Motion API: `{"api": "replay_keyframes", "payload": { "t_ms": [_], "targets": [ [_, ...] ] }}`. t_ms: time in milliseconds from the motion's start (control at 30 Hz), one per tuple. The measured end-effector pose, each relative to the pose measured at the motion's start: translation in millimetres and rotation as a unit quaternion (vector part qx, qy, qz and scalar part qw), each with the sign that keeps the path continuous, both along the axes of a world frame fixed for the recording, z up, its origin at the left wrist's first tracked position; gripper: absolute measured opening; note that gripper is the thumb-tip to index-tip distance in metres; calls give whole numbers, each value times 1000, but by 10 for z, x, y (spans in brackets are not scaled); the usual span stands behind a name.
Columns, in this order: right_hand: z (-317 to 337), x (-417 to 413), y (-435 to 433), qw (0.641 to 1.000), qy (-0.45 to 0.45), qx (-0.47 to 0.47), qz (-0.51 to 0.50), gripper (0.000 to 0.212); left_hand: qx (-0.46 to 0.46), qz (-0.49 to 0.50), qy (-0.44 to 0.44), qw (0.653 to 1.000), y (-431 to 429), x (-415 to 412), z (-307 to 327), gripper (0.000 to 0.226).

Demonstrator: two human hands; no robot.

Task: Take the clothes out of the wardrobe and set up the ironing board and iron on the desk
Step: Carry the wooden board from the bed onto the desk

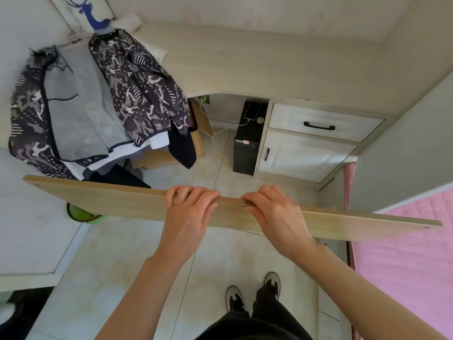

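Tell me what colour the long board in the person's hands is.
Pale tan wood grain; the board shows best in the head view.

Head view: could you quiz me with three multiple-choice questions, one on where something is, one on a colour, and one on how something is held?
1. Where is the tower?
A) on the floor under the desk
B) on top of the desk
C) on a chair

2. What colour is the bed cover?
A) blue
B) pink
C) green

3. How is the board held?
A) by one hand alone
B) not at all, it lies flat on the floor
C) by both hands at its top edge

Answers:
1 A: it stands on the tiles in the desk's opening.
2 B: the quilted cover at the right is pink.
3 C: the left hand and right hand both curl over the edge.
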State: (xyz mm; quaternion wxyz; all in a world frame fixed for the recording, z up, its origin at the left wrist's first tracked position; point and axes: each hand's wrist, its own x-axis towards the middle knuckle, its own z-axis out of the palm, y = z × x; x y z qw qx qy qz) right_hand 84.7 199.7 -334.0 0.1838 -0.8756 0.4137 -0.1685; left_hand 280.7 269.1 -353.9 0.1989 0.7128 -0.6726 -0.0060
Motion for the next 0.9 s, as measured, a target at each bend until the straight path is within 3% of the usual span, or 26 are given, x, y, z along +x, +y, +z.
{"api": "replay_keyframes", "payload": {
  "t_ms": [367,900],
  "targets": [
    [219,342,-1004,999,0,-32,-2,20,-45,4,0,999,-997,330,213,25],
    [612,298,-3172,996,1,-85,-39,19,-106,-18,6,994,-3273,312,568,22]
  ]
}}
